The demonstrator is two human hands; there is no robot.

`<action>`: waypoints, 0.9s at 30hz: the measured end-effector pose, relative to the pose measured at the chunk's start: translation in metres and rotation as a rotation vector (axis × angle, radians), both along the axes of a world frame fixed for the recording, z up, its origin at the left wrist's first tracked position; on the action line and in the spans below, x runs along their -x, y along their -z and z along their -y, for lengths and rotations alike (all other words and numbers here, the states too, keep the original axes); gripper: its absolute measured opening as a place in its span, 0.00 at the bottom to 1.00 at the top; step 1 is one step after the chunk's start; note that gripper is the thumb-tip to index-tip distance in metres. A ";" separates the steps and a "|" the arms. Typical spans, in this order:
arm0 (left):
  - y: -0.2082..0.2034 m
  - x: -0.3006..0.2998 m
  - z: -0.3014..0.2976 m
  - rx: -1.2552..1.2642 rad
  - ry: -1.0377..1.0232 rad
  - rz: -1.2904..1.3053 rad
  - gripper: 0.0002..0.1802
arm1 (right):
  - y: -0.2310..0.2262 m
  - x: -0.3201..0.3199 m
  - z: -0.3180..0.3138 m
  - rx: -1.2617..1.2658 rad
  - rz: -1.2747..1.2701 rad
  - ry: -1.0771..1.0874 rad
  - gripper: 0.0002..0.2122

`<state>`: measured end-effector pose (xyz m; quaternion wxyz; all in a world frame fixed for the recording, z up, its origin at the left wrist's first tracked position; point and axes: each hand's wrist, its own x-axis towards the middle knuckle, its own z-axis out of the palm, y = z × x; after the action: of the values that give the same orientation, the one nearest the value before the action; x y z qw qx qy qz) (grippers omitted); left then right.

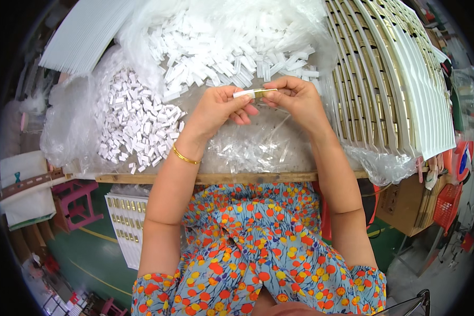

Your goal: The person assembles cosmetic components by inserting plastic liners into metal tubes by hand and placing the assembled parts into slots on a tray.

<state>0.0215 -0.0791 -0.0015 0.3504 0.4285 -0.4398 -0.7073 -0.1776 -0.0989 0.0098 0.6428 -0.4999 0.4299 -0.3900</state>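
Over the middle of the table, my left hand (219, 109) pinches the white end of a slim white-and-gold tube (244, 94). My right hand (299, 101) has its thumb and fingertips closed on the gold end, so the piece lies nearly level between both hands. Whether the two ends are one part or two, I cannot tell. Just beyond the hands lies a big heap of clear and whitish plastic tubes (210, 60). Beside my left forearm spreads a pile of small white blocks (137, 118). Clear plastic scraps (247, 152) lie between my forearms and the table edge.
On the right stand stacked white trays (429, 113) with rows of gold pieces. White sheets (84, 34) are stacked at far left. Plastic bags (68, 124) surround the heaps. A wooden strip (258, 178) edges the table. Below are a pink stool (79, 203) and a cardboard box (400, 205).
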 end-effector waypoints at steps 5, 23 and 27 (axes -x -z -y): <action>0.011 0.000 0.002 -0.051 -0.051 -0.177 0.12 | -0.003 -0.008 -0.002 0.033 0.181 0.050 0.11; 0.013 -0.001 0.003 -0.193 0.074 -0.381 0.18 | -0.138 0.020 -0.021 0.476 0.816 -0.208 0.41; 0.020 0.003 -0.001 -0.238 0.065 -0.407 0.19 | -0.153 0.028 -0.020 0.430 0.777 -0.219 0.40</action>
<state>0.0187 -0.0777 -0.0217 0.3557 0.3011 -0.2871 -0.8369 -0.2055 -0.0785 0.1632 0.6753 -0.4814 0.0108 -0.5586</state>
